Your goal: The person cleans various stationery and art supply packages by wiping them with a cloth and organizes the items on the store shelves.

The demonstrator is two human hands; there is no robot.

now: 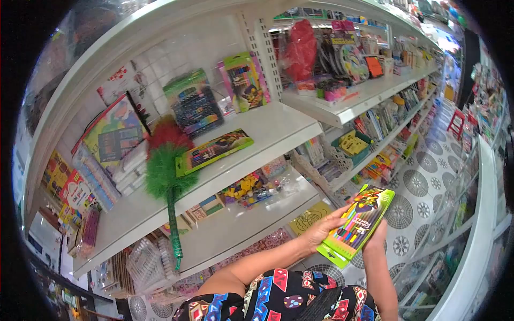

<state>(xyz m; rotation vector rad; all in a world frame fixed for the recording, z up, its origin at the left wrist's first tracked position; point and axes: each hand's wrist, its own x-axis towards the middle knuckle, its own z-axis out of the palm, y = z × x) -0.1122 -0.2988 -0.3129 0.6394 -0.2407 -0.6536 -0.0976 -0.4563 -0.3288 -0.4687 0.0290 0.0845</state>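
Observation:
A green box of colored pencils [357,222] is held in front of me, tilted, its printed front facing up. My left hand [324,229] is closed on its left edge, thumb on the front. My right hand [376,238] grips the right edge, its fingers mostly hidden behind the box. On the shelf to the left lies another flat colored pencil box [217,152]. Beside it a red and green feather duster [170,166] hangs over the shelf edge. A similar pencil box [246,83] stands upright at the back, next to a dark packaged set [194,104].
White shelves [278,128] run along the left and away ahead. Bagged colorful pieces [249,187] lie on the lower shelf. A green bin [352,143] sits further along. On the patterned floor [415,182] stands a red stool [456,123]. A glass-sided case [455,257] is at the right.

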